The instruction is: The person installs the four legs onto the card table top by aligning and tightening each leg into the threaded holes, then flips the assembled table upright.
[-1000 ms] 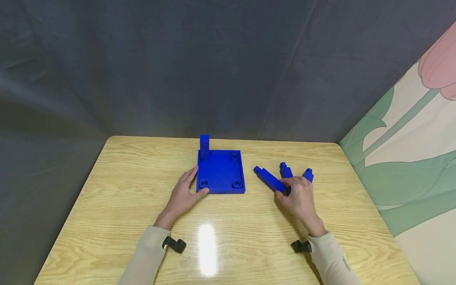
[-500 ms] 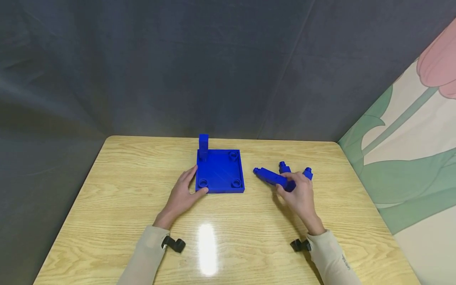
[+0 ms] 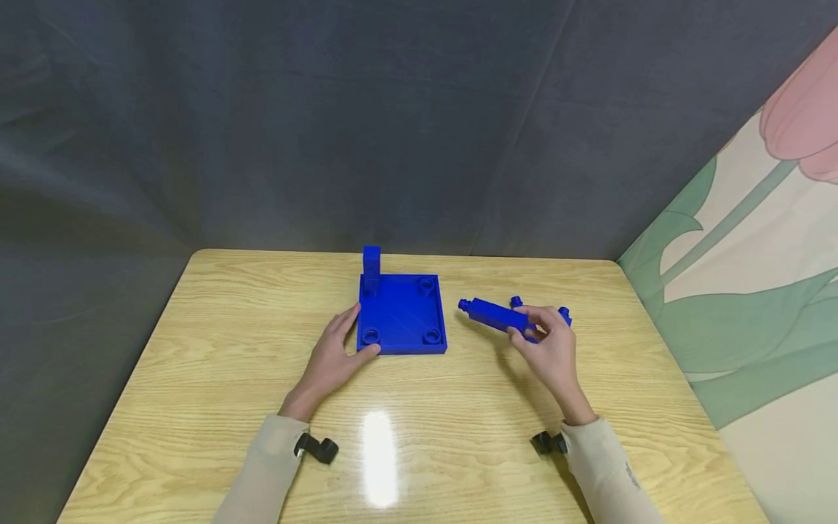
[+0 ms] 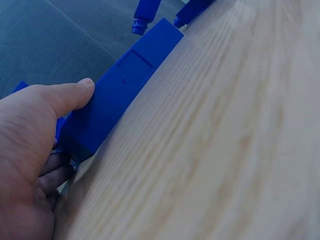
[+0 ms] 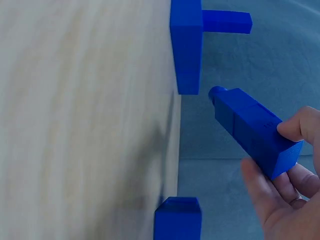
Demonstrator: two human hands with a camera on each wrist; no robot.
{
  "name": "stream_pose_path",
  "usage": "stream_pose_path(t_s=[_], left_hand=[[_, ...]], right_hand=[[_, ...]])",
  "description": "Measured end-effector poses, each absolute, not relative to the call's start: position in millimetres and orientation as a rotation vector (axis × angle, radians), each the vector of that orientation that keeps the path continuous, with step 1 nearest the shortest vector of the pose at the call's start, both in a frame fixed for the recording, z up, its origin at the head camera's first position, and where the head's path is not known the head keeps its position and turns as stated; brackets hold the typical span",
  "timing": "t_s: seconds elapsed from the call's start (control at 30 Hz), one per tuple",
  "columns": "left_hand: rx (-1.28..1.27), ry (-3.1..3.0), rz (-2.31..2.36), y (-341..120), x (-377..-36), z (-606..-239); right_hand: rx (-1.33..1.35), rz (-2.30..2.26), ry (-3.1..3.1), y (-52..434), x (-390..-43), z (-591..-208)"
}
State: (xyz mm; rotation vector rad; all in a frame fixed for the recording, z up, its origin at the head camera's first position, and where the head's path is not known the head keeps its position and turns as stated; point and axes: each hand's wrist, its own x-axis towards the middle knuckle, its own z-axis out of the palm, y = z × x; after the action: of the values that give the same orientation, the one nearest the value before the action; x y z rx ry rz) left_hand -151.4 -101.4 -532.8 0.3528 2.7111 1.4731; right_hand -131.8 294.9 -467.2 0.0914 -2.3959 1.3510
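Your right hand [image 3: 548, 348] is pinching one blue peg [image 3: 494, 316] just above the surface [image 3: 216, 349], while your left hand [image 3: 336, 353] is lying flat against the base plate [image 3: 402, 320]. One post [image 3: 371, 268] is standing seated; three sockets and two lying pegs [image 3: 564, 315] are waiting.

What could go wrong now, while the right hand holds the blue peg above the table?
The right hand pinches the blue peg only at one end, so it might tip or slip. Two loose pegs lie just behind that hand and could be knocked. The left hand merely touches the base plate, which may slide.
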Motion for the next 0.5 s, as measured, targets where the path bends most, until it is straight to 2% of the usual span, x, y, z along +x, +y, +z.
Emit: stream_pose_path(t_s=[0.5], left_hand=[[0.332,2.680,1.483,-102,-151,-531]], right_hand=[[0.114,1.658,-2.223,261,-158,-442]])
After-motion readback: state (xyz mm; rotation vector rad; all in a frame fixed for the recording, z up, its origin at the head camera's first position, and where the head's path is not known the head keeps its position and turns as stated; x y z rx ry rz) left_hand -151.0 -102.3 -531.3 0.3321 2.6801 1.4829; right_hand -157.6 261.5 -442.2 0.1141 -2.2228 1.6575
